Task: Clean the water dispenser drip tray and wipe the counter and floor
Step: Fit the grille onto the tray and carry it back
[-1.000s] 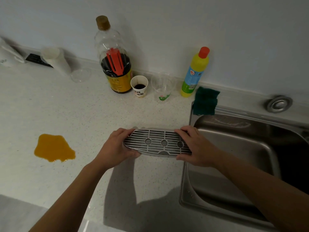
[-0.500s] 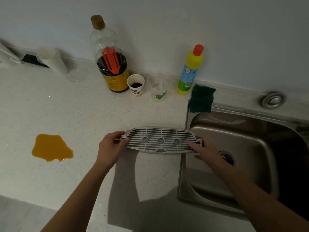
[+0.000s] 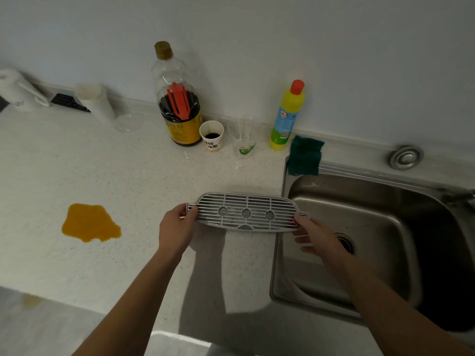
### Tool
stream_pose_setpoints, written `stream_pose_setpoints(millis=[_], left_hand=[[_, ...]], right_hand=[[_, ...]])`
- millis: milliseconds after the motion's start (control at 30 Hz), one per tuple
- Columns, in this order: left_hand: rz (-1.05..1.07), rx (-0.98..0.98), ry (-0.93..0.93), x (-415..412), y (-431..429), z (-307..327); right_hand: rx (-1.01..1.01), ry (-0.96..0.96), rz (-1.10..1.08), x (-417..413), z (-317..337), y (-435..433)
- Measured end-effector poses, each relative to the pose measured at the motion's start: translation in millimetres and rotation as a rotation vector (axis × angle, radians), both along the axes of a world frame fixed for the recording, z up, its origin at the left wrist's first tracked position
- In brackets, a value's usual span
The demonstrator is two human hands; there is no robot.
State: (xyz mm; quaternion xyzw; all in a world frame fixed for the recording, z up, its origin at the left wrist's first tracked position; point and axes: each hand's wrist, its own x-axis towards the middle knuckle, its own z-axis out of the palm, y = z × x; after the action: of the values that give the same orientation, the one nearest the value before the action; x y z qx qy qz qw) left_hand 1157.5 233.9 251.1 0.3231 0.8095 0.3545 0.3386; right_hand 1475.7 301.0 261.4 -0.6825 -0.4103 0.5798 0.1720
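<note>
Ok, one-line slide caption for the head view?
Left hand and right hand hold the drip tray grate by its ends at the sink edge, orange spill on the counter.

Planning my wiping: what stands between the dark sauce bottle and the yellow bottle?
Two cups, seen in the head view: a paper cup holding dark liquid beside the sauce bottle, then a clear plastic cup nearer the yellow bottle.

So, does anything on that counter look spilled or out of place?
Yes. An orange-yellow puddle lies spilled on the counter, left of the drip tray. A fainter yellowish stain shows on the floor below the counter edge.
</note>
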Motion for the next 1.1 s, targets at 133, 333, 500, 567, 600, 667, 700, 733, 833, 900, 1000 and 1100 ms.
stream_pose_setpoints(millis=[133, 333, 500, 567, 600, 667, 700, 733, 833, 900, 1000, 1100], left_hand=[[0.163, 0.144, -0.423, 4.4, -25.4, 16.1], [0.248, 0.234, -0.601, 24.1, -90.2, 45.4], [0.449, 0.287, -0.552, 37.5, -169.6, 59.0], [0.542, 0.320, -0.527, 37.9, -203.1, 56.7], [0.597, 0.337, -0.519, 37.2, -220.2, 56.4], [0.715, 0.359, -0.508, 35.3, -255.3, 58.1], [0.767, 0.367, -0.504, 34.1, -274.6, 60.3], [0.810, 0.378, -0.497, 32.5, -294.1, 63.3], [0.913, 0.429, -0.474, 21.3, -349.4, 73.9], [0.989, 0.478, -0.484, 8.1, -386.7, 77.5], [1.089, 0.557, -0.489, -16.5, -444.7, 74.3], [1.183, 0.621, -0.477, -47.0, -503.5, 65.9]], right_hand=[[0.037, 0.052, -0.032, 16.9, 21.1, -26.6], [0.067, 0.116, -0.059, 36.7, 42.9, -57.9], [0.010, 0.223, 0.023, 13.3, 38.7, -82.8], [-0.003, 0.271, 0.074, -7.3, 31.4, -90.0], [-0.011, 0.278, 0.113, -19.7, 29.2, -94.3], [-0.011, 0.276, 0.197, -43.8, 26.7, -106.6], [-0.007, 0.272, 0.236, -55.2, 26.4, -115.8], [-0.001, 0.268, 0.275, -66.6, 26.9, -126.4], [0.016, 0.261, 0.410, -101.0, 34.6, -161.4], [0.025, 0.254, 0.520, -130.7, 42.2, -185.5], [0.040, 0.243, 0.649, -183.6, 50.4, -225.3], [0.059, 0.261, 0.753, -245.6, 52.6, -268.9]])
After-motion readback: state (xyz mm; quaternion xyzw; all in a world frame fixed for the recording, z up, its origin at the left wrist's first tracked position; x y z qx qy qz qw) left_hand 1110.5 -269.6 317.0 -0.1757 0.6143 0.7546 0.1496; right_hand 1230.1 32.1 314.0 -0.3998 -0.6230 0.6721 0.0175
